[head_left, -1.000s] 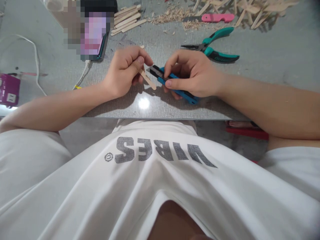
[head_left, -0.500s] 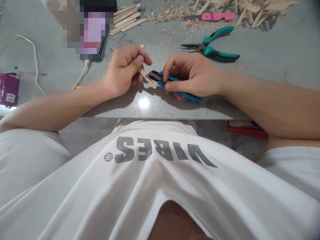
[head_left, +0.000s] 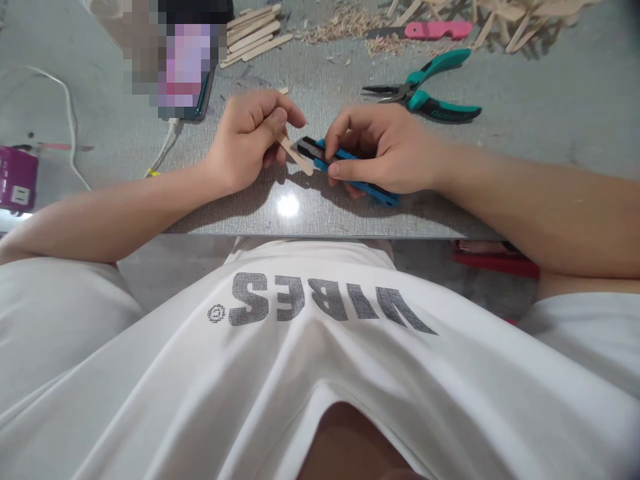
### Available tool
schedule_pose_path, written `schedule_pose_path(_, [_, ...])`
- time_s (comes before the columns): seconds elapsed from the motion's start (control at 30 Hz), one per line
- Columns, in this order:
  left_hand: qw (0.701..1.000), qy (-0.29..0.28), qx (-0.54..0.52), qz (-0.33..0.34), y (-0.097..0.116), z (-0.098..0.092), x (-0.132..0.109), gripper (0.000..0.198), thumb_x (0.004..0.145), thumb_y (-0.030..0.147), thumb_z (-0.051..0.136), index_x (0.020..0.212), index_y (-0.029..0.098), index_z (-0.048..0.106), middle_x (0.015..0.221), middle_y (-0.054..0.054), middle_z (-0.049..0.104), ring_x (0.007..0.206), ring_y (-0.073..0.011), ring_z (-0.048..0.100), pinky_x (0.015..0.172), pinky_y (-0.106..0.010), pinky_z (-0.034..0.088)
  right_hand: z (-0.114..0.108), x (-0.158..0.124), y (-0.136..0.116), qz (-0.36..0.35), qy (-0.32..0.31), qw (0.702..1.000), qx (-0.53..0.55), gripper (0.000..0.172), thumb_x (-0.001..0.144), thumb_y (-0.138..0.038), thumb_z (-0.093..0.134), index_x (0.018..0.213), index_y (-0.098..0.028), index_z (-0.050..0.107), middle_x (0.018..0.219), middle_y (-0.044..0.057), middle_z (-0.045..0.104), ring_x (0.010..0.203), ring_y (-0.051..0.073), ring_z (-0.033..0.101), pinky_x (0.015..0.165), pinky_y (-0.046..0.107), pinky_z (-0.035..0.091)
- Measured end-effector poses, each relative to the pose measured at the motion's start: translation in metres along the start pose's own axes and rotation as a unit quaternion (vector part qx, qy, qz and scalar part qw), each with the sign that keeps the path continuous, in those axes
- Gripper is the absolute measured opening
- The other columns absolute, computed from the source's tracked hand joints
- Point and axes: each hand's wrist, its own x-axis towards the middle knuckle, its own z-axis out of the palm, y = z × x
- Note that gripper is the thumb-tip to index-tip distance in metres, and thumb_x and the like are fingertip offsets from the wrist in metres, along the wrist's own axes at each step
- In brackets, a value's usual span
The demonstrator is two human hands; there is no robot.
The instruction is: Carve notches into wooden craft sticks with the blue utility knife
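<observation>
Between the thumb and fingers of my left hand (head_left: 253,137) is a wooden craft stick (head_left: 301,163), its near end pointing down and to the right. Part of the stick is hidden by the fingers, and its far tip shows above them. My right hand (head_left: 377,147) is wrapped round a blue utility knife (head_left: 383,195). The knife's blade (head_left: 299,145) meets or lies just over the stick's edge; I cannot tell which. Both hands are above the table near its front edge. Behind my right hand lie spread needle-nose pliers (head_left: 425,87) with green and black handles.
Further back are a pile of craft sticks (head_left: 255,37), wood shavings (head_left: 345,23), a pink-handled knife (head_left: 437,30) and shaped wooden pieces (head_left: 525,20). A phone (head_left: 187,67) with a white cable (head_left: 167,143) stands at the left. A purple box (head_left: 17,179) is at the far left.
My right hand and the utility knife have shifted very slightly to the left along the stick. My left hand keeps its hold almost unchanged.
</observation>
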Motion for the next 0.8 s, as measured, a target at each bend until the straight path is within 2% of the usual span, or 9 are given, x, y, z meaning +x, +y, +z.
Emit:
schedule_pose_path(0.07, [1.000, -0.003, 0.001, -0.011, 0.000, 0.001, 0.000, 0.032, 0.095, 0.062, 0.072, 0.093, 0.030, 0.073, 0.060, 0.002, 0.063, 0.048, -0.0157, 0.045, 0.053, -0.040, 0.034, 0.000, 0.001, 0.001, -0.025, 0.008, 1.000, 0.014, 0.027, 0.097, -0.025, 0.084, 0.105, -0.022, 0.058, 0.082, -0.011, 0.072, 0.057, 0.005, 0.067, 0.057, 0.019, 0.054])
schedule_pose_path(0.17, [0.999, -0.030, 0.014, -0.020, -0.004, 0.000, 0.001, 0.040, 0.095, 0.072, 0.072, 0.093, 0.031, 0.068, 0.060, 0.003, 0.061, 0.051, -0.0150, 0.047, 0.055, -0.040, 0.038, -0.001, 0.003, 0.001, -0.042, 0.001, 0.999, 0.023, 0.036, 0.096, -0.037, 0.086, 0.105, -0.023, 0.054, 0.081, -0.011, 0.072, 0.056, 0.006, 0.066, 0.055, 0.019, 0.055])
schedule_pose_path(0.27, [0.996, -0.066, 0.055, -0.011, -0.009, -0.002, 0.001, 0.049, 0.096, 0.080, 0.070, 0.090, 0.031, 0.063, 0.062, 0.004, 0.058, 0.062, -0.0139, 0.052, 0.060, -0.039, 0.043, -0.005, 0.004, 0.001, -0.058, -0.004, 0.998, 0.033, 0.055, 0.093, -0.057, 0.089, 0.099, -0.025, 0.045, 0.068, -0.012, 0.066, 0.050, 0.009, 0.064, 0.048, 0.020, 0.054])
schedule_pose_path(0.37, [0.986, -0.094, 0.139, 0.021, -0.009, -0.005, -0.001, 0.039, 0.106, 0.064, 0.064, 0.093, 0.028, 0.061, 0.073, 0.002, 0.064, 0.073, -0.0149, 0.059, 0.066, -0.039, 0.046, -0.009, 0.005, 0.000, -0.075, 0.021, 0.995, 0.054, 0.071, 0.086, -0.072, 0.091, 0.096, -0.028, 0.036, 0.058, -0.015, 0.056, 0.043, 0.013, 0.060, 0.039, 0.022, 0.050])
schedule_pose_path(0.47, [0.967, -0.125, 0.213, 0.060, -0.001, -0.009, -0.002, 0.017, 0.100, 0.040, 0.068, 0.091, 0.025, 0.066, 0.083, -0.002, 0.076, 0.077, -0.0169, 0.064, 0.070, -0.037, 0.047, -0.013, 0.006, -0.001, -0.078, 0.053, 0.993, 0.073, 0.069, 0.086, -0.066, 0.094, 0.107, -0.028, 0.040, 0.063, -0.014, 0.065, 0.047, 0.015, 0.062, 0.041, 0.026, 0.056])
schedule_pose_path(0.53, [0.960, -0.155, 0.225, 0.066, 0.007, -0.011, -0.004, 0.008, 0.094, 0.030, 0.069, 0.091, 0.023, 0.071, 0.088, -0.004, 0.080, 0.077, -0.0178, 0.068, 0.070, -0.036, 0.050, -0.015, 0.007, -0.001, -0.082, 0.080, 0.990, 0.088, 0.066, 0.089, -0.058, 0.095, 0.116, -0.027, 0.043, 0.066, -0.012, 0.070, 0.048, 0.015, 0.062, 0.043, 0.027, 0.057])
schedule_pose_path(0.7, [0.947, -0.226, 0.216, 0.073, 0.020, -0.008, -0.013, 0.012, 0.096, 0.030, 0.069, 0.095, 0.022, 0.079, 0.087, -0.005, 0.083, 0.073, -0.0189, 0.073, 0.070, -0.033, 0.053, -0.017, 0.010, 0.004, -0.076, 0.126, 0.985, 0.091, 0.044, 0.096, -0.036, 0.084, 0.118, -0.027, 0.047, 0.063, -0.011, 0.063, 0.052, 0.016, 0.060, 0.046, 0.028, 0.057])
schedule_pose_path(0.8, [0.923, -0.240, 0.267, 0.136, 0.017, 0.001, -0.020, 0.020, 0.102, 0.029, 0.061, 0.095, 0.023, 0.079, 0.089, -0.008, 0.081, 0.082, -0.0216, 0.074, 0.080, -0.036, 0.054, -0.017, 0.014, 0.008, -0.082, 0.136, 0.981, 0.112, 0.034, 0.099, -0.030, 0.077, 0.115, -0.027, 0.047, 0.065, -0.011, 0.059, 0.055, 0.015, 0.062, 0.047, 0.028, 0.058])
